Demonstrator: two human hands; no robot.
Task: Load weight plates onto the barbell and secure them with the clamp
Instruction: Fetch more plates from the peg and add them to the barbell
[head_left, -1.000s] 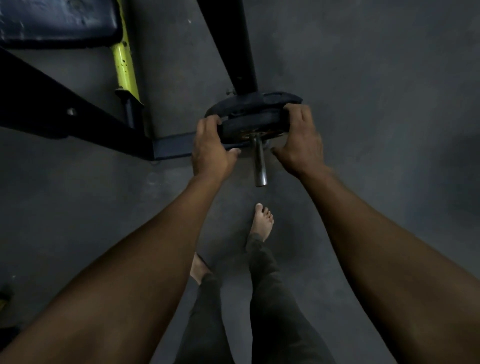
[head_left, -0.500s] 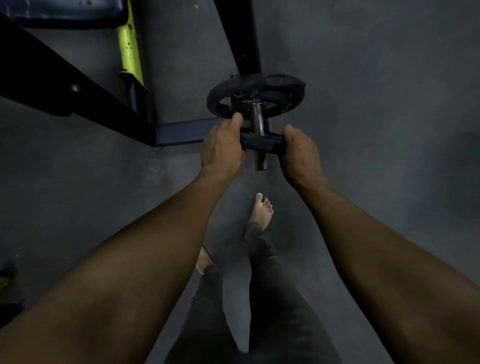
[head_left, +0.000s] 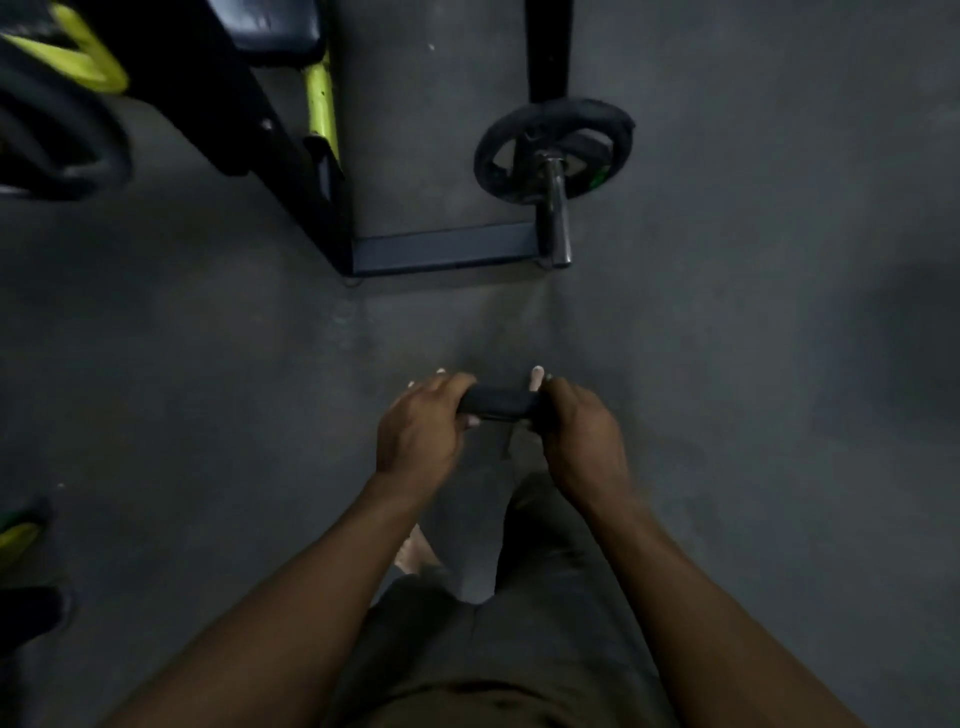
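Black rubber, by the look of it, covers the small plate (head_left: 498, 405) I hold edge-on between both hands, well short of the barbell sleeve (head_left: 555, 208) and lower in the frame than it. My left hand (head_left: 418, 434) curls its fingers over one rim and my right hand (head_left: 584, 428) curls over the opposite rim, so the plate is pinched from both sides. I judge it rigid and fairly light for its kind, since two rim grips carry it level; the coating should give decent friction, though it is too dim to be sure. Opposite rims look like the right place to keep hold, so the centre hole stays free for the sleeve. One larger plate (head_left: 553, 156) already sits on that sleeve, hard up toward the bar's inner end, with bare steel left on the near side. Left of the sleeve stands a dark bench frame (head_left: 441, 252) with a yellow-green strut (head_left: 319, 98). Beneath everything lies a dull grey floor (head_left: 779, 364), matte and poorly lit.
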